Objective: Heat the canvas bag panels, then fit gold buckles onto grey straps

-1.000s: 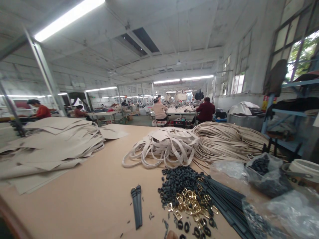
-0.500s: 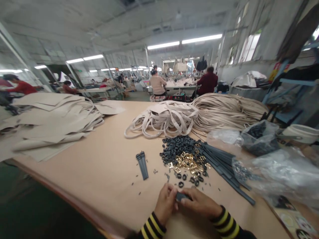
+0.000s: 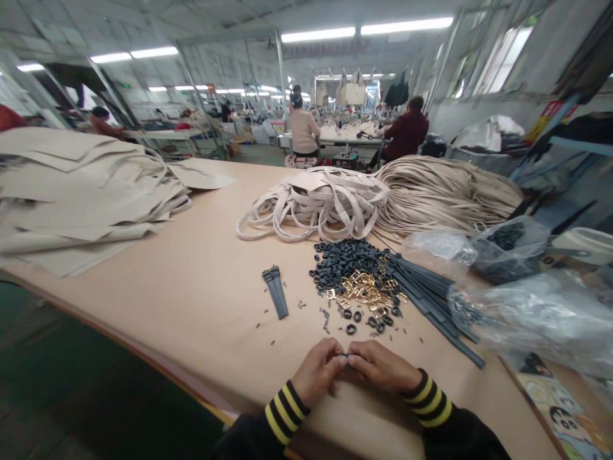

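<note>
Close to the table's near edge, my left hand (image 3: 318, 367) and my right hand (image 3: 384, 367) meet with fingertips pinched. Between them only a thin edge of a dark grey strap (image 3: 345, 355) shows; the fingers hide the rest. Just beyond lie several dark strap loops (image 3: 351, 329) and small dark scraps. Behind these is a heap of gold buckles (image 3: 361, 287) against a pile of black loops (image 3: 345, 260). To the left, a few finished-looking dark straps with buckles (image 3: 275, 292) lie side by side. A bundle of long dark strips (image 3: 426, 300) fans out to the right.
Beige sheets (image 3: 76, 185) are stacked at the left. Looped beige straps (image 3: 320, 204) and a thick bundle of beige cords (image 3: 445, 191) lie at the back. Clear plastic bags (image 3: 541, 319) and a white bucket (image 3: 587, 246) occupy the right. Other people sit at tables beyond.
My hands have turned the dark strap so that its broad face no longer shows, and both now pinch it. The camera view has tilted downward.
</note>
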A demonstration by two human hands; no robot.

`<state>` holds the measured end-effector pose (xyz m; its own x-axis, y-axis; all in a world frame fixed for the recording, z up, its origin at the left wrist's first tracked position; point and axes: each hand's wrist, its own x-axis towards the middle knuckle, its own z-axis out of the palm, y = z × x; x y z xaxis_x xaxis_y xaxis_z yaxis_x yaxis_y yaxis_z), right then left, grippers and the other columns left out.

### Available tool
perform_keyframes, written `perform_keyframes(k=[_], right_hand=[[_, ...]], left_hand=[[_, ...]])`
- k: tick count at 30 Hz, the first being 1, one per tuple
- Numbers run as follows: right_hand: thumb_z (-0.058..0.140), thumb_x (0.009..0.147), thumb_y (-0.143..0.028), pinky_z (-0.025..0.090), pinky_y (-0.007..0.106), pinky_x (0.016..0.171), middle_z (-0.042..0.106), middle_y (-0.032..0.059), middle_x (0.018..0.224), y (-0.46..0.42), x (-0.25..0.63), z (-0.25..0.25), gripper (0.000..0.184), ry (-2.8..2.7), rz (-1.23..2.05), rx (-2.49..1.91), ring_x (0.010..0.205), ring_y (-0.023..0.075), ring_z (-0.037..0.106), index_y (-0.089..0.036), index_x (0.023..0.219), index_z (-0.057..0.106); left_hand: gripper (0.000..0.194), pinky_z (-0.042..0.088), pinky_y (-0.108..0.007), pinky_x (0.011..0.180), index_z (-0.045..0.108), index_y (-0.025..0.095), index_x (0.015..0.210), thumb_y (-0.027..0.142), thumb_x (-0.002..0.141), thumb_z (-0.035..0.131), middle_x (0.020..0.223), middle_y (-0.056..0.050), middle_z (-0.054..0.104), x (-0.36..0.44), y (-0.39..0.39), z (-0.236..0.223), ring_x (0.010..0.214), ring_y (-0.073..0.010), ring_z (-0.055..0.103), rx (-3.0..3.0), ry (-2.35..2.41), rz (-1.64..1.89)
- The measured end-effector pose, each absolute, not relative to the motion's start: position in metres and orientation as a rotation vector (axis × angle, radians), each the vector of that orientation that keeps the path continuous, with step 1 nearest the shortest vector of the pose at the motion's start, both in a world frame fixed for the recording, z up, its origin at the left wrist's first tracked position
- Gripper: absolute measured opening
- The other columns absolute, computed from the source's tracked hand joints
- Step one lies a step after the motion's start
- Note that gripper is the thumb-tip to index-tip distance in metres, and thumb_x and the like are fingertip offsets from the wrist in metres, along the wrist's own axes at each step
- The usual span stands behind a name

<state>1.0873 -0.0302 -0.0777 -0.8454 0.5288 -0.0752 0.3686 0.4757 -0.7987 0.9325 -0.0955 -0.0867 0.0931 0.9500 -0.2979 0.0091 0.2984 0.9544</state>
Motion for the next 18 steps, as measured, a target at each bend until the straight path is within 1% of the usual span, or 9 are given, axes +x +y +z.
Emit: perform_keyframes(k=[3,7,9,13,15,18], right_hand=[[0.038,0.086,-0.024,0.034,0.020,0.056,0.056,-0.0010,0.061,-0.020,1.088,-0.069,0.025,-2.576,1.190,-0.840,0.057,0.0104,0.050,-0.016,0.070,0.055],[0.042,0.084,-0.020,0.035,0.023,0.066,0.059,0.0023,0.074,0.007,1.083,-0.053,0.018,-2.500,0.753,-1.037,0.071,0.0136,0.052,-0.016,0.079,0.058],[0.042,0.082,-0.017,0.034,0.024,0.069,0.059,0.0033,0.075,0.017,1.074,-0.051,0.017,-2.532,0.596,-1.122,0.074,0.0146,0.052,-0.016,0.077,0.058],[0.050,0.075,-0.016,0.033,0.025,0.065,0.058,0.0048,0.076,0.020,1.052,-0.059,0.009,-2.690,0.454,-1.291,0.074,0.0162,0.052,-0.016,0.071,0.058],[0.053,0.073,-0.016,0.033,0.025,0.063,0.058,0.0058,0.077,0.019,1.045,-0.063,0.005,-2.677,0.412,-1.369,0.075,0.0172,0.052,-0.016,0.071,0.058],[0.054,0.071,-0.017,0.034,0.025,0.061,0.058,0.0056,0.073,0.019,1.045,-0.058,0.003,-2.635,0.400,-1.432,0.071,0.0173,0.053,-0.015,0.070,0.057]], left_hand=[[0.024,0.032,-0.013,0.029,0.038,0.017,0.073,0.038,0.073,0.049,0.046,0.005,0.051,0.933,-0.090,-0.091,0.032,-0.0066,0.046,0.934,1.252,0.935],[0.025,0.030,-0.012,0.027,0.038,0.017,0.069,0.038,0.072,0.049,0.048,0.004,0.053,0.928,-0.082,-0.096,0.031,-0.0070,0.048,0.871,1.270,1.029],[0.024,0.029,-0.012,0.026,0.038,0.016,0.068,0.037,0.072,0.048,0.048,0.004,0.053,0.926,-0.079,-0.096,0.030,-0.0064,0.047,0.871,1.278,1.056],[0.022,0.030,-0.012,0.027,0.039,0.015,0.066,0.035,0.073,0.048,0.048,0.003,0.052,0.924,-0.077,-0.094,0.031,-0.0056,0.046,0.877,1.273,1.089],[0.021,0.030,-0.013,0.028,0.040,0.015,0.066,0.034,0.073,0.047,0.048,0.003,0.052,0.923,-0.077,-0.094,0.031,-0.0054,0.045,0.888,1.270,1.105],[0.020,0.030,-0.013,0.029,0.042,0.015,0.064,0.032,0.072,0.047,0.046,0.004,0.052,0.923,-0.077,-0.095,0.030,-0.0050,0.043,0.900,1.275,1.124]])
